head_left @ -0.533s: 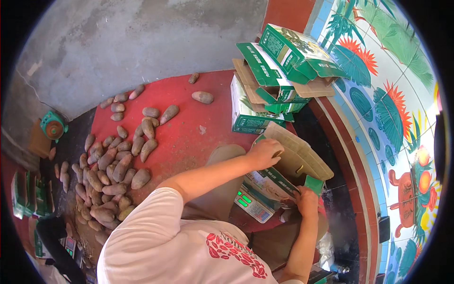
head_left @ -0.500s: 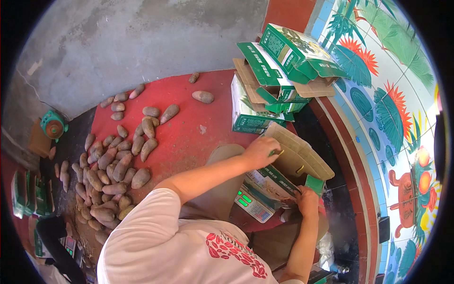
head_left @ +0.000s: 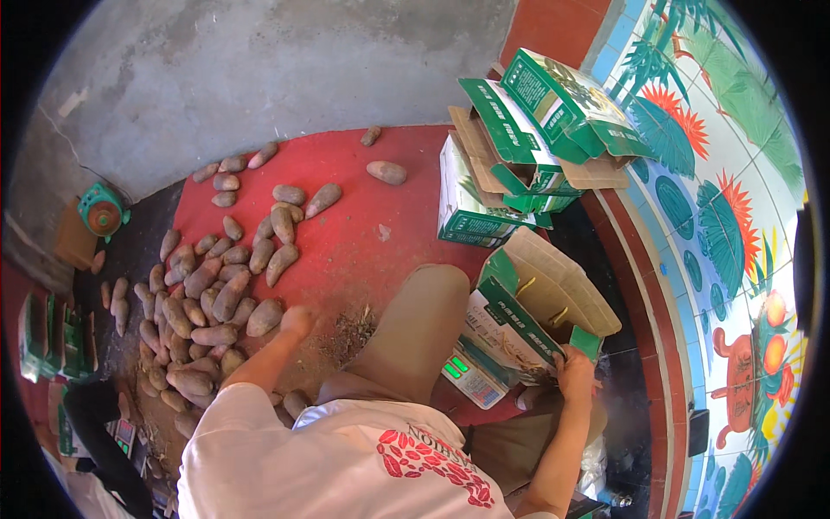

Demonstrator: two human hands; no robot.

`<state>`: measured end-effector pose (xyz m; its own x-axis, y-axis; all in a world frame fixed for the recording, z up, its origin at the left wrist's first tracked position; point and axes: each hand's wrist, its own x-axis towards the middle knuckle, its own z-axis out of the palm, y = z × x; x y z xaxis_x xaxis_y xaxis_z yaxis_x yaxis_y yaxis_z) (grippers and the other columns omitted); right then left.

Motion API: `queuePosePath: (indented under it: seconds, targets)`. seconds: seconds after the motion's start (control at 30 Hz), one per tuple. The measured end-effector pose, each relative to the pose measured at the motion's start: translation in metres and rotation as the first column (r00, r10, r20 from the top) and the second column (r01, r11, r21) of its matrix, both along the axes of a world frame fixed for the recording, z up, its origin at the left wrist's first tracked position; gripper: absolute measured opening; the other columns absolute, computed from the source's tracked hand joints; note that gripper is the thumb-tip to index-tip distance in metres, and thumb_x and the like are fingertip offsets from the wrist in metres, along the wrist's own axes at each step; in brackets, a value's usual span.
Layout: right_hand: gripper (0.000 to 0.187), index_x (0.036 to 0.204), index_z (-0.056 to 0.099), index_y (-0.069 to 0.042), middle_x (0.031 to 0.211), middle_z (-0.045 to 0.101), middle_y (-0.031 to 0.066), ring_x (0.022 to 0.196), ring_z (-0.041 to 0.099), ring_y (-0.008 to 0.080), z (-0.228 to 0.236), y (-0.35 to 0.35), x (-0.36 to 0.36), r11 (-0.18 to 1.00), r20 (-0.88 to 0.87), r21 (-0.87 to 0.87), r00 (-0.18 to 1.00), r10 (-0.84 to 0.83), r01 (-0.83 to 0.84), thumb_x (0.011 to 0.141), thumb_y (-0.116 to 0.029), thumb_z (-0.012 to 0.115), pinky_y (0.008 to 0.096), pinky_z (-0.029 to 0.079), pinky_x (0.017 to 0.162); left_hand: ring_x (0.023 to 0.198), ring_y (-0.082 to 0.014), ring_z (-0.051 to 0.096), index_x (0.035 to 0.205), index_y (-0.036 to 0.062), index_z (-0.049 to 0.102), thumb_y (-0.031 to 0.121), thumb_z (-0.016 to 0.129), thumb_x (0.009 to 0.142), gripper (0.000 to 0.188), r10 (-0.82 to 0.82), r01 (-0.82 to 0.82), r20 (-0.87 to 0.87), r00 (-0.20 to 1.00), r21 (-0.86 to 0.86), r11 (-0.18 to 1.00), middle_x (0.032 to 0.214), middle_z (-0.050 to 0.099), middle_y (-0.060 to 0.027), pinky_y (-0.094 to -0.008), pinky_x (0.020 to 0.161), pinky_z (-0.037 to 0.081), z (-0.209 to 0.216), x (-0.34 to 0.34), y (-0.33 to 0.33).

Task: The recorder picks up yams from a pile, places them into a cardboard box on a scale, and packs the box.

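A heap of brown, earthy tubers that look like sweet potatoes (head_left: 207, 333) lies on the red floor covering to the left. At its right edge, close beside a thick tuber (head_left: 264, 317), is my left hand (head_left: 298, 322); its fingers are hidden, so I cannot see whether they are open or closed. On the right an open green and white carton (head_left: 510, 324) stands on a weighing scale (head_left: 474, 378) with a lit green display. My right hand (head_left: 575, 370) is closed on the carton's near right edge. Yellow handle straps show on its raised brown inner wall.
Several printed cartons (head_left: 510, 138) are stacked at the back right beside a tiled, painted wall. A few loose tubers (head_left: 386, 172) lie farther back. At the lower left, a dark sleeve (head_left: 104, 441) of another person shows near more green boxes (head_left: 60, 342).
My left hand has left the carton's far left corner and swung left to the tuber heap. My right hand stays on the carton. The whole view has shifted slightly.
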<state>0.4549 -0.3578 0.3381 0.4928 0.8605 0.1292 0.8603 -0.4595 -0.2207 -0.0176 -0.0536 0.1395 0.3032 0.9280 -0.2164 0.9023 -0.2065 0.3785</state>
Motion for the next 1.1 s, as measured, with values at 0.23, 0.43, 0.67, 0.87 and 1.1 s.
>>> queuePosePath:
  seconds: [0.23, 0.43, 0.67, 0.87, 1.1]
  targets:
    - [0.015, 0.092, 0.064, -0.006, 0.085, 0.063, 0.0181, 0.082, 0.06, 0.0368, 0.005, 0.008, -0.005, 0.999, -0.032, 0.023, 0.998, -0.048, 0.049, 0.079, -0.014, 0.064, 0.0434, 0.047, 0.071, 0.109, -0.0312, 0.058, 0.113, 0.0113, 0.061, 0.02, 0.069, 0.072, 0.042, 0.086, -0.286, -0.479, 0.873, -0.362, 0.887, 0.116, 0.061, -0.0115, -0.0437, 0.09, 0.047, -0.097, -0.15, -0.091]
    - [0.018, 0.097, 0.064, -0.006, 0.087, 0.063, 0.0198, 0.083, 0.061, 0.0379, -0.005, 0.01, -0.003, 0.997, -0.038, 0.033, 0.997, -0.067, 0.069, 0.08, -0.014, 0.063, 0.0429, 0.047, 0.071, 0.11, -0.0328, 0.057, 0.119, 0.0094, 0.054, 0.021, 0.066, 0.077, 0.044, -0.354, -0.156, -0.577, 0.737, -0.654, 0.74, 0.115, 0.06, -0.0152, -0.0454, 0.088, 0.048, -0.093, -0.17, -0.137]
    - [0.016, 0.096, 0.064, -0.006, 0.088, 0.063, 0.0197, 0.082, 0.06, 0.038, 0.001, 0.007, -0.007, 0.994, -0.045, 0.058, 0.995, -0.092, 0.095, 0.082, -0.013, 0.061, 0.042, 0.047, 0.072, 0.109, -0.032, 0.058, 0.119, 0.0081, 0.052, 0.022, 0.063, 0.08, 0.043, -0.324, -0.092, -0.552, 0.768, -0.597, 0.797, 0.112, 0.06, -0.0175, -0.0447, 0.086, 0.049, -0.198, -0.208, -0.201]
    - [0.016, 0.096, 0.064, -0.007, 0.085, 0.063, 0.0207, 0.081, 0.06, 0.0394, -0.005, 0.015, -0.005, 0.994, -0.082, 0.041, 0.992, -0.096, 0.1, 0.084, -0.015, 0.06, 0.0425, 0.047, 0.07, 0.108, -0.0314, 0.058, 0.12, 0.0072, 0.051, 0.023, 0.061, 0.082, 0.043, -0.268, -0.089, -0.542, 0.797, -0.544, 0.834, 0.11, 0.06, -0.0193, -0.0442, 0.085, 0.049, -0.249, -0.238, -0.234]
    - [0.019, 0.099, 0.064, -0.007, 0.087, 0.063, 0.0208, 0.082, 0.06, 0.04, -0.013, 0.015, -0.002, 0.995, -0.036, -0.001, 0.995, -0.098, 0.098, 0.085, -0.018, 0.059, 0.0434, 0.047, 0.07, 0.107, -0.0332, 0.058, 0.119, 0.008, 0.052, 0.026, 0.057, 0.084, 0.04, 0.245, -0.536, -0.562, 0.79, -0.437, 0.722, 0.123, 0.05, -0.0196, -0.0419, 0.084, 0.05, -0.191, -0.235, -0.225]
